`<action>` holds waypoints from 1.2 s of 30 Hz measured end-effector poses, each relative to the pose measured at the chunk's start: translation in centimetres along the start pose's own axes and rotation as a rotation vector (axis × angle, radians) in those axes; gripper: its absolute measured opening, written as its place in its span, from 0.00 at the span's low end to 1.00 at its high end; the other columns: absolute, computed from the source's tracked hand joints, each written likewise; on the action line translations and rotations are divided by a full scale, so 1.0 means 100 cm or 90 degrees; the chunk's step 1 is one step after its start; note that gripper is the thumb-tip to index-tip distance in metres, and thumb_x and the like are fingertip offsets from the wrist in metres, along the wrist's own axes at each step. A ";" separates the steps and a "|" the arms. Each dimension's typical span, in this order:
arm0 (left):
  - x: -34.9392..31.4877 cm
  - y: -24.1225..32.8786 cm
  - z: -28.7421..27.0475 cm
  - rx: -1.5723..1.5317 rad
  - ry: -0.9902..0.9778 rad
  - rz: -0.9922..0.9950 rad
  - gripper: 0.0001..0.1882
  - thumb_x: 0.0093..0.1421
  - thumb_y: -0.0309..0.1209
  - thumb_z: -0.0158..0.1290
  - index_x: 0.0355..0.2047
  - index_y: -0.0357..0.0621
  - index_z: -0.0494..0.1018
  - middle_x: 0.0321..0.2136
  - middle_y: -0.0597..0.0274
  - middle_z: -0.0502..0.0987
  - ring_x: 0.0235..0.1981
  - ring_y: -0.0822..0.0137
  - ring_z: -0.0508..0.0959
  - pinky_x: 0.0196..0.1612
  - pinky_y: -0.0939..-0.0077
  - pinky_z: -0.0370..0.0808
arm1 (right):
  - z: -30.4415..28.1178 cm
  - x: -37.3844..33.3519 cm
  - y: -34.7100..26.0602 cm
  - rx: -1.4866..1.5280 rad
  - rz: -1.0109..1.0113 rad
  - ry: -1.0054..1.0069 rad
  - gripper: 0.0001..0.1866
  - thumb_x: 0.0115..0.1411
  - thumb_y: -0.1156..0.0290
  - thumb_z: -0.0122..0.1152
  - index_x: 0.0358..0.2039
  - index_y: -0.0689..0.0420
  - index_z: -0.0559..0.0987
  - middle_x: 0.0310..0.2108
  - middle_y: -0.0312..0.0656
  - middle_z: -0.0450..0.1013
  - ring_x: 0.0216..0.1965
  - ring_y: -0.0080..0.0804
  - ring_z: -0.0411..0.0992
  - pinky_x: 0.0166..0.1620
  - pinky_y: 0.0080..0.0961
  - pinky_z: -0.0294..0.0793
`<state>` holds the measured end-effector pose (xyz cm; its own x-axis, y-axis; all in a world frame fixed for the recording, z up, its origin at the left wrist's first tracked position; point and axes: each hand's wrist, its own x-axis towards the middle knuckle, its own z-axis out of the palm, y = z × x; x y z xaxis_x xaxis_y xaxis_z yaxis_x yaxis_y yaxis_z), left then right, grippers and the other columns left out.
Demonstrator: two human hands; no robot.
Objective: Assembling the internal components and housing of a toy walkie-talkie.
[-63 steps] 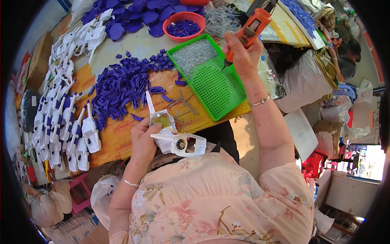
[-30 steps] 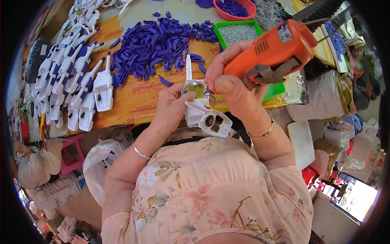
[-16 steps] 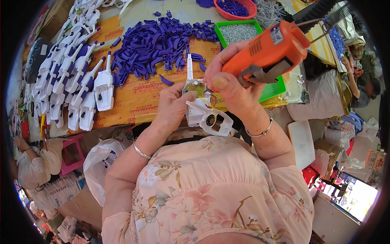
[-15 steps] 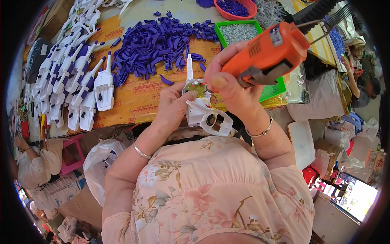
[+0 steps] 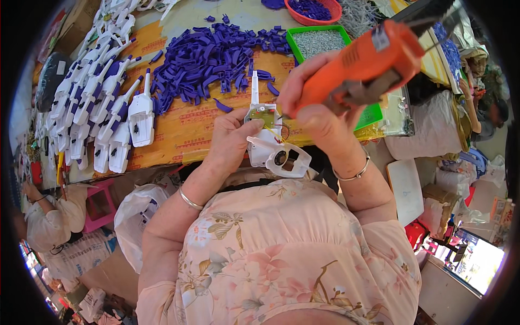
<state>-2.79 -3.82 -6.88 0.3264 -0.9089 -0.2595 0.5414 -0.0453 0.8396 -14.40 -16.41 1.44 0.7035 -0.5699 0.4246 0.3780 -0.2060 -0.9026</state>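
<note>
My left hand (image 5: 234,138) is closed on a white plastic toy-gun shell (image 5: 260,154), held over the table's near edge. A green circuit board (image 5: 266,118) and thin wires show inside it, and its narrow barrel points away from me. A loop-shaped white part (image 5: 295,164) with a round dark piece hangs at its near right. My right hand (image 5: 319,111) grips an orange electric screwdriver (image 5: 357,67), tilted with its tip end low and to the left, just right of the shell. Motion blurs the tool, and its tip is hard to make out.
Purple plastic parts (image 5: 206,59) are heaped beyond my hands. White-and-purple shells (image 5: 100,103) lie stacked at the left. A green tray (image 5: 319,43) of small metal screws and a red basket (image 5: 314,13) of purple pieces stand far right. Another person's sleeve (image 5: 51,219) shows at lower left.
My right hand and the screwdriver have moved right, away from the shell, uncovering more of the circuit board. My left hand keeps hold of the shell in nearly the same place.
</note>
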 end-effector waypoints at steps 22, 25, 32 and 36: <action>-0.012 0.012 0.014 0.094 0.054 0.136 0.12 0.56 0.21 0.49 0.41 0.33 0.71 0.31 0.65 0.76 0.30 0.79 0.74 0.33 0.84 0.72 | 0.009 -0.040 0.043 -0.160 0.239 -0.023 0.10 0.51 0.81 0.58 0.36 0.64 0.75 0.24 0.41 0.70 0.23 0.25 0.67 0.26 0.21 0.66; -0.011 0.012 0.011 0.146 0.069 0.179 0.10 0.56 0.21 0.49 0.39 0.33 0.70 0.29 0.67 0.75 0.28 0.82 0.72 0.30 0.86 0.70 | 0.011 -0.042 0.046 -0.176 0.215 -0.022 0.11 0.50 0.81 0.58 0.36 0.64 0.76 0.25 0.42 0.71 0.23 0.25 0.68 0.26 0.22 0.66; -0.012 0.009 0.008 0.276 0.081 0.219 0.08 0.54 0.18 0.49 0.36 0.33 0.71 0.22 0.70 0.72 0.23 0.85 0.67 0.23 0.89 0.64 | 0.011 -0.045 0.047 -0.187 0.223 -0.023 0.11 0.49 0.81 0.59 0.36 0.65 0.76 0.26 0.43 0.72 0.24 0.26 0.69 0.27 0.22 0.67; -0.013 0.008 0.008 0.264 0.075 0.219 0.08 0.54 0.18 0.48 0.35 0.32 0.71 0.22 0.71 0.71 0.22 0.85 0.67 0.22 0.89 0.64 | 0.011 -0.048 0.050 -0.174 0.223 -0.015 0.11 0.50 0.81 0.59 0.36 0.65 0.76 0.27 0.42 0.73 0.25 0.24 0.69 0.28 0.21 0.68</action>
<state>-3.40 -2.99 -5.51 0.5285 -0.8484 0.0309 0.0453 0.0645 0.9969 -15.20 -13.90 -5.05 0.7758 -0.6247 0.0891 -0.0563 -0.2091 -0.9763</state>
